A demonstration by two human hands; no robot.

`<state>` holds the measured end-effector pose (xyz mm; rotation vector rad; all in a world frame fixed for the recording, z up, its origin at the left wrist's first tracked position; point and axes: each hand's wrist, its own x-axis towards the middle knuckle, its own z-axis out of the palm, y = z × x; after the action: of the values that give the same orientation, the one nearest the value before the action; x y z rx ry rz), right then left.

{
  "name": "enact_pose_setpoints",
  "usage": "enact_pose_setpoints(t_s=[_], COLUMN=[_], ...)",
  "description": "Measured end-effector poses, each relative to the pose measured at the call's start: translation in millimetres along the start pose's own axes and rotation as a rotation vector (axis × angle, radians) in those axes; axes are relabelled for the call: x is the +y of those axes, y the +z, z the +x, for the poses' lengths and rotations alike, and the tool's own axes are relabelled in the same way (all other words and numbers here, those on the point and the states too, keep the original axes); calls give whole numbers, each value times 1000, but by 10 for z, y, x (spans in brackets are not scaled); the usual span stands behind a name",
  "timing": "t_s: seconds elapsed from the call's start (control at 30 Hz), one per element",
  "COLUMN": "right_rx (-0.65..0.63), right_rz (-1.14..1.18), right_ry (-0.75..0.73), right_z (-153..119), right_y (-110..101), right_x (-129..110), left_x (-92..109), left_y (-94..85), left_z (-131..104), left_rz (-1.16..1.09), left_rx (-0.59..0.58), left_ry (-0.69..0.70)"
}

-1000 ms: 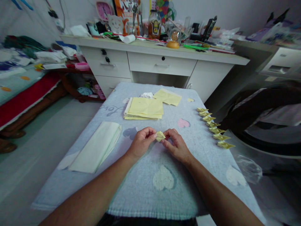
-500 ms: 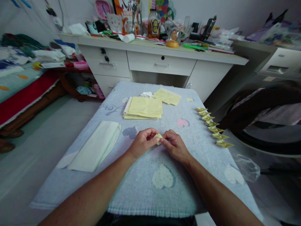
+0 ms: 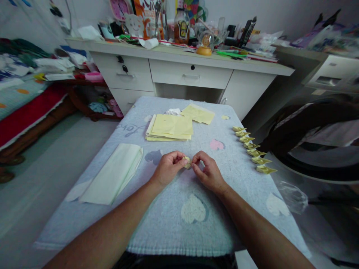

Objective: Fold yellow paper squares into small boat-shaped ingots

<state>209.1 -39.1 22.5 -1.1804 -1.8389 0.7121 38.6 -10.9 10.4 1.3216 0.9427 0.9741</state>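
Observation:
Between thumb and fingers, my left hand (image 3: 169,166) pinches a small piece of folded yellow paper (image 3: 187,163) over the middle of the table. My right hand (image 3: 206,170) has its thumb and index finger closed at the right tip of that paper; the other fingers are curled in. Part of the paper is hidden by my left fingers. Along the table's right edge stands a row of several small folded paper boats (image 3: 266,170), pointed at the ends. Ahead of my hands lies a stack of yellow paper sheets (image 3: 172,125).
Left of my hands is a folded pale sheet (image 3: 113,173). More yellow sheets (image 3: 198,113) and a crumpled white tissue (image 3: 173,111) lie at the back of the cloth-covered table (image 3: 157,231). Behind stands a cluttered white desk (image 3: 192,73); a washing machine (image 3: 331,80) is at right.
My right hand has drawn slightly away to the right, so more of the folded paper shows between the hands. My left hand still grips it. The whole view has shifted slightly.

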Motion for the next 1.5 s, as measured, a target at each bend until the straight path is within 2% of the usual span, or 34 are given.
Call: enact_pose_setpoints(t_s=[0.23,0.47,0.7,0.9,1.07,1.33,1.5], right_rx=[46,-8,11,-61,-44,-30,-41], right_rz=[-40,-49,110,129,154,300,338], right_ry=[12,9,101,102,130,184,195], right_z=[9,11,7,6,3,12,9], right_y=[13,-10,7,-9,-3,17,15], right_x=[62,26,49,22,8,61,101], left_x=[-10,7,5,46,38,21,24], left_y=[-9,-1,-8,2,1,22,12], left_z=[0,-22,-34,-45,-40,-44,-27], left_rz=[44,116,170,123,147,134,117], left_rx=[2,15,28,26,12,51,3], left_ry=[12,51,78,95,84,111,86])
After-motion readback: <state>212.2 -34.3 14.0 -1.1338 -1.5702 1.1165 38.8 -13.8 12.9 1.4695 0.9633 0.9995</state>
